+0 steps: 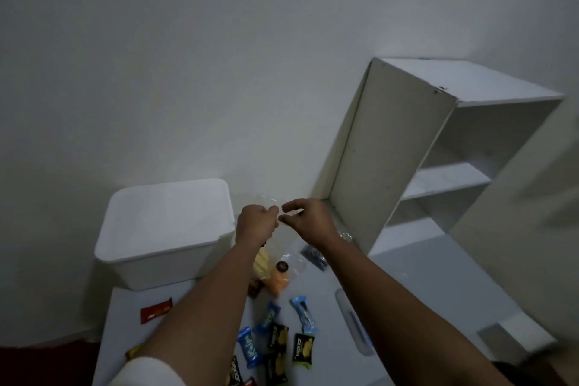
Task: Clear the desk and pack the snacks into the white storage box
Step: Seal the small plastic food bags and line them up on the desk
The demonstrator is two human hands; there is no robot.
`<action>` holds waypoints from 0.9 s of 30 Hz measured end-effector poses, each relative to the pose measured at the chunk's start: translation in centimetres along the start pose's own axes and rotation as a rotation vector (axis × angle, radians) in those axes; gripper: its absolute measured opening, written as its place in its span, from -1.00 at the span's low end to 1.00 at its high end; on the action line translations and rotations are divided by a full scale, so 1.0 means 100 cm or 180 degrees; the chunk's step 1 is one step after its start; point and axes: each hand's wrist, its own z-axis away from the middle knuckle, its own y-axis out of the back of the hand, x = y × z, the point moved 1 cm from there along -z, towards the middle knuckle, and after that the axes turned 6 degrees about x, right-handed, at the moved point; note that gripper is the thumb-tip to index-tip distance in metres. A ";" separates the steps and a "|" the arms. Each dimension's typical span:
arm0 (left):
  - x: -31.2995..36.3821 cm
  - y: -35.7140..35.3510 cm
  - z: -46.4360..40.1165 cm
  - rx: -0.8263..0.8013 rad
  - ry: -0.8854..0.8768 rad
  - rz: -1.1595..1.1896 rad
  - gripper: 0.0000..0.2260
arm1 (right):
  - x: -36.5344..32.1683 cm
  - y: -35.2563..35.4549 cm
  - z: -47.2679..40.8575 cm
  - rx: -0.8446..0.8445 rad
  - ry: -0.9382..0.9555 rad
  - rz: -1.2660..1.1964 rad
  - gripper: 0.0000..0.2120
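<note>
Both hands are raised above the back of the white desk (332,298). My left hand (255,224) and my right hand (308,219) pinch the top edge of a clear plastic bag (275,244) that hangs down between them, with pale yellow snacks (261,266) in its lower part. The white storage box (166,232) stands to the left with its lid on. Blue, black-and-yellow and red snack packets (275,338) lie scattered on the desk below my forearms. An orange bottle (279,280) with a dark cap lies near the bag.
A white open shelf unit (416,150) stands at the right against the wall. A small dark packet (313,257) and clear wrapping lie at its foot. A red packet (156,310) lies in front of the box. A grey flat object (352,320) lies at right.
</note>
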 end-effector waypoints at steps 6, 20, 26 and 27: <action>-0.005 0.010 0.033 -0.0359 -0.0425 -0.0499 -0.69 | -0.004 0.027 0.011 0.0343 -0.0522 0.0002 -0.74; 0.027 0.007 0.038 -0.0249 -0.0937 0.0348 -0.70 | -0.010 0.095 0.002 -0.0837 -0.0517 -0.1807 -0.76; 0.043 -0.017 0.041 -0.0105 -0.0862 0.0708 -0.74 | 0.016 0.107 -0.009 -0.0869 -0.0639 -0.2077 -0.71; 0.045 -0.022 0.042 -0.0015 -0.0835 0.0750 -0.76 | 0.022 0.109 -0.011 -0.0896 -0.0690 -0.2205 -0.74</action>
